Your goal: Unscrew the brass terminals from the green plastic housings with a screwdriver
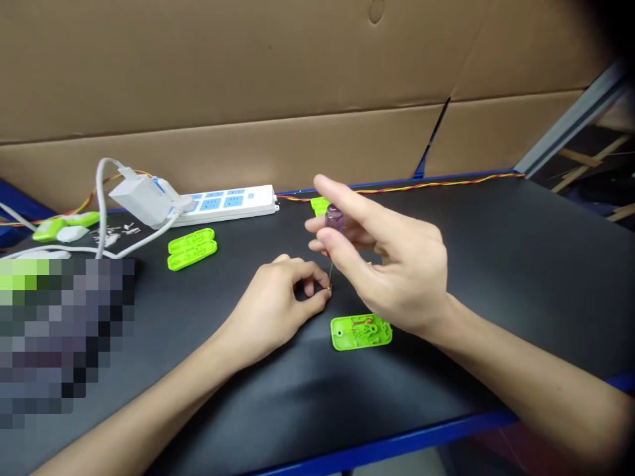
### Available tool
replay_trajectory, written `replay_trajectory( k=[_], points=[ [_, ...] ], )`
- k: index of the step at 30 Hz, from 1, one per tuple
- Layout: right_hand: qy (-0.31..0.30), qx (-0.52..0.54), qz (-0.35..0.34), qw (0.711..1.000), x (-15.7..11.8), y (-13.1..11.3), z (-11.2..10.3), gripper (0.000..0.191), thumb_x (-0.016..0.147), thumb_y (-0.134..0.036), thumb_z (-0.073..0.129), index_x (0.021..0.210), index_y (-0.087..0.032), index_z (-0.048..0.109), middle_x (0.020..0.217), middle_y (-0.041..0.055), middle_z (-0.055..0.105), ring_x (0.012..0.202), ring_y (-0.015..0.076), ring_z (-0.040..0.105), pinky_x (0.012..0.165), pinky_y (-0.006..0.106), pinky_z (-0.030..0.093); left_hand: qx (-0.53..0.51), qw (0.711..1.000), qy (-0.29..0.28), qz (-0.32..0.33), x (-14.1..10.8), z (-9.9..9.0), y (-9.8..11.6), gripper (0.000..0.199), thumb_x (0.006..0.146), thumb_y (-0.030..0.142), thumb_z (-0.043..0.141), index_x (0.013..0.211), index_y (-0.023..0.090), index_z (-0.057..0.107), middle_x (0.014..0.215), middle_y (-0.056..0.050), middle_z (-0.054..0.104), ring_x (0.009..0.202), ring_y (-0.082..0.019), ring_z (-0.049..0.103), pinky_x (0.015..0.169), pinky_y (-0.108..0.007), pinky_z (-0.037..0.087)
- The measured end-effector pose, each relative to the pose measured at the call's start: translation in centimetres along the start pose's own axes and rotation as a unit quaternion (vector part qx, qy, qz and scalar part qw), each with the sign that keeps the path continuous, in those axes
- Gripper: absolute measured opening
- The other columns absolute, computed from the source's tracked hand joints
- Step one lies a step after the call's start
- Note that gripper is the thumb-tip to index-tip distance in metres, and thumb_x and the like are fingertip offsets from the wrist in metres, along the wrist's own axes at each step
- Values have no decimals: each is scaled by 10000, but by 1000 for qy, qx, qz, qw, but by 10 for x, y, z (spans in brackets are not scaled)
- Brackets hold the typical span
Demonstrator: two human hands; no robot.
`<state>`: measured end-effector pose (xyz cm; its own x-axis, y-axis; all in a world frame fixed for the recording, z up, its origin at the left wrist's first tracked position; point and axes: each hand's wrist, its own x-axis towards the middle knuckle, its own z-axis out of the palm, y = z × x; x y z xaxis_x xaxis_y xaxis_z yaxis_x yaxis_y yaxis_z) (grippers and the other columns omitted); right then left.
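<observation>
Screwdriver (335, 217) gripped in right hand (399, 261) points down at golden piece (329, 288) left hand (275, 301) pinches.

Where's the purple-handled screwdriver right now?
The purple-handled screwdriver is just right of centre in the head view, held in the right hand, pointing down toward the left hand.

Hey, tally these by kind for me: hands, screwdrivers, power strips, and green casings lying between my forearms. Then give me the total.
Hands: 2, the left hand and the right hand
Screwdrivers: 1, the purple-handled screwdriver
Power strips: 1, the white and blue power strip
Green casings between the forearms: 1, the open green casing
Total: 5
</observation>
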<state>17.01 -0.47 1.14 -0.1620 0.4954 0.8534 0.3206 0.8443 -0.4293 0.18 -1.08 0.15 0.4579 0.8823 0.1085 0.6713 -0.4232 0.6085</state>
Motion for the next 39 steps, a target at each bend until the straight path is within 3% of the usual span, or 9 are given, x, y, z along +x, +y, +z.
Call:
replay_trajectory(
  k=[4, 9, 14, 17, 21, 26, 30, 33, 39],
  points=[
    [21, -26, -28, 999, 0, 1, 0, 253, 846, -240, 679, 1098, -251, 678, 855, -6, 685, 701, 122, 618, 666, 274, 588, -1, 1000, 4, -1, 0, 3, -2, 93, 835, 262, 601, 780, 218, 662, 689, 39, 631, 689, -149, 571, 630, -257, 405],
    [0, -14, -15, 1000, 1, -4, 0, 349, 914, -112, 481, 1237, -155, 605, 947, 47, 711, 776, 129, 677, 794, 298, 615, 7, 1000, -11, -10, 1, -2, -1, 94, 831, 289, 623, 839, 219, 685, 727, 37, 651, 694, -143, 561, 638, -255, 397],
    [3, -39, -31, 999, 0, -8, -1, 390, 911, -88, 470, 1255, -226, 590, 1009, 24, 734, 757, 125, 704, 818, 286, 628, 22, 1000, 10, -17, 6, -20, -10, 171, 855, 316, 593, 979, 225, 666, 768, 36, 657, 675, -138, 549, 646, -265, 402],
    [-1, -48, -31, 998, 1, -7, -1, 385, 916, -100, 467, 1252, -243, 586, 1040, 16, 734, 740, 120, 699, 789, 274, 632, 87, 995, 44, 19, 10, -25, -20, 160, 864, 263, 559, 977, 207, 657, 789, 13, 642, 700, -152, 537, 668, -282, 406],
    [1, -45, -32, 998, 1, -7, -1, 365, 911, -93, 475, 1232, -220, 595, 1005, 24, 732, 734, 114, 686, 756, 256, 628, 156, 983, 38, 93, 11, -20, -28, 171, 884, 215, 530, 1009, 190, 645, 930, -34, 642, 867, -199, 544, 764, -321, 434],
    [-5, -52, -32, 998, 1, -6, -1, 353, 916, -95, 469, 1232, -189, 594, 935, 26, 720, 713, 111, 670, 735, 257, 622, 171, 974, 44, 141, 8, -10, -24, 188, 937, 220, 480, 1029, 185, 640, 1045, -59, 626, 891, -202, 517, 786, -341, 451],
    [-8, -57, -41, 998, 1, -6, -2, 340, 919, -115, 469, 1233, -133, 597, 922, 48, 720, 745, 123, 662, 744, 269, 616, 195, 962, 40, 189, 11, -2, -20, 334, 940, 122, 417, 1176, 247, 617, 1126, -52, 592, 967, -218, 492, 838, -370, 435],
    [-8, -56, -38, 998, 1, -6, -2, 347, 918, -110, 469, 1239, -148, 597, 975, 51, 729, 761, 123, 668, 777, 273, 620, 253, 946, 23, 203, 15, 1, -22, 340, 927, 115, 425, 1126, 267, 655, 1198, -57, 568, 991, -241, 473, 813, -386, 414],
    [-5, -52, -40, 998, -1, -4, -2, 355, 919, -107, 474, 1255, -142, 587, 1095, 55, 727, 764, 111, 693, 828, 278, 628, 350, 908, 38, 228, 15, -7, -22, 304, 960, 232, 436, 1111, 292, 694, 1052, -89, 581, 928, -259, 453, 705, -373, 348]
  ],
)
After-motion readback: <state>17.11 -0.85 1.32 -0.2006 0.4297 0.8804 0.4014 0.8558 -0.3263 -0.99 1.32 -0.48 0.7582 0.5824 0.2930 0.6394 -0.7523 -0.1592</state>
